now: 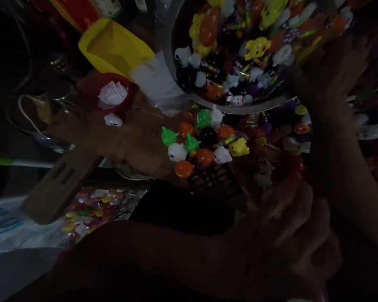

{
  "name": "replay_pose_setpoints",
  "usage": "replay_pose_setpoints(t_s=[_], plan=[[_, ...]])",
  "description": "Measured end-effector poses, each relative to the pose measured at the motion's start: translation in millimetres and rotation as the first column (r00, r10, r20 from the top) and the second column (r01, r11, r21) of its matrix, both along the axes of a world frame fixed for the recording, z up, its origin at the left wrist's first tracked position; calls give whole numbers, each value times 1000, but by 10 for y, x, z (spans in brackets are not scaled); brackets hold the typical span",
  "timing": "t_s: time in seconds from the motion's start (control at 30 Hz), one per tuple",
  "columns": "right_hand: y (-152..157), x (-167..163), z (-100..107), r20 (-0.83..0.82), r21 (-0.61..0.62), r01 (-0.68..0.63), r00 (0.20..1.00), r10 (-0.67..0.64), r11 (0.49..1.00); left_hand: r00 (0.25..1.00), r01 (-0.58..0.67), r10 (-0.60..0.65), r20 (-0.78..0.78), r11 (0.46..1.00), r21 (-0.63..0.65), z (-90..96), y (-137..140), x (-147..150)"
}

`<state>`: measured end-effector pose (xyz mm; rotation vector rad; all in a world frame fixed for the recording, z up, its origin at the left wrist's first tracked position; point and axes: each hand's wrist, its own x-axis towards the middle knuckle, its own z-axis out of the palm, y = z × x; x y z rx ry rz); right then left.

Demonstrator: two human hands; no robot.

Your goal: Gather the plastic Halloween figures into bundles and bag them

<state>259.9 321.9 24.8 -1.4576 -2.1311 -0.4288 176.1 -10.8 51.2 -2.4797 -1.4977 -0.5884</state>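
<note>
"What is surrounding the hands in the head view?"

"A round, silvery metal basin (239, 110) is filling the upper part, holding small, glossy, animal-shaped plastic toys (257, 47) in yellow, orange, white and black. Just below its rim, a loose cluster of green, orange, white, black and yellow toys (204, 157) is lying beside and partly over a black plastic lattice (214, 180)."

"And on the left?"

"A bright yellow, scoop-like plastic container (113, 46) is sitting near a red bowl (107, 77) heaped with white paper slips (113, 94). One white toy (113, 121) is resting beside the bowl on the brown bench (145, 134). Lower down, a brown wooden board with two slots (50, 197) is jutting out near a clear plastic bag of coloured pieces (138, 195)."

"What is standing in the way?"

"Both forearms: the left one is covering the lower middle, and the right one is crossing the toys at the right."

"How is each grip looking?"

"The left hand (292, 230) is curling its fingers near a glossy red piece (297, 163); I cannot tell whether it is holding that. The right hand (330, 75) is blurring at the basin's right side, so I cannot tell how wide its grip is or what it is holding."
</note>
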Motion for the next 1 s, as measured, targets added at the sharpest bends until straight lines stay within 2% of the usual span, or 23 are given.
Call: replay_pose_setpoints(t_s=[0.07, 0.2, 0.3, 0.37, 0.4, 0.47, 0.53, 0.57, 0.67, 0.77, 0.8, 0.87, 0.93, 1.0], plan=[[-125, -116, 96, 39, -90, 72, 997, -69, 993, 995, 74, -70, 69, 996, -58, -115, -87, 20], [-215, -296, 225, 68, -131, -4, 998, 13, 991, 948, 152, -73, 310, 959, -240, -495, -93, -117], [-217, -353, 251, 15, -218, 44, 999, -42, 975, 819, 179, 42, 572, 929, -323, -711, -92, -258], [-217, -333, 270, -65, -234, 35, 997, -51, 972, 720, 175, 104, 686, 929, -325, -755, -96, -331], [-217, -297, 292, -129, -200, 3, 991, -29, 980, 689, 160, 116, 715, 938, -307, -750, -90, -360], [-228, -168, 378, -272, -48, -83, 960, 67, 995, 664, 105, 125, 737, 961, -258, -705, -48, -405], [-309, 12, 517, -384, 88, -136, 909, 160, 987, 611, 41, 146, 778, 976, -216, -628, 43, -420], [-397, 104, 594, -430, 118, -157, 882, 193, 980, 571, 13, 158, 805, 979, -202, -580, 103, -414], [-874, 299, 770, -537, 61, -269, 803, 259, 961, 406, 16, 210, 889, 972, -236, -411, 294, -341], [-1504, 332, 793, -603, -83, -374, 756, 252, 924, 245, 207, 292, 925, 916, -344, -279, 449, -254], [-1697, 326, 770, -622, -127, -394, 747, 236, 910, 234, 274, 322, 917, 884, -380, -257, 485, -237], [-2012, 323, 691, -672, -186, -425, 713, 201, 886, 279, 348, 370, 886, 821, -453, -248, 524, -231], [-2224, 348, 582, -756, -199, -475, 631, 175, 857, 315, 398, 406, 858, 764, -508, -261, 512, -256], [-2361, 383, 454, -837, -201, -552, 526, 151, 809, 287, 466, 442, 850, 710, -528, -256, 457, -301]])
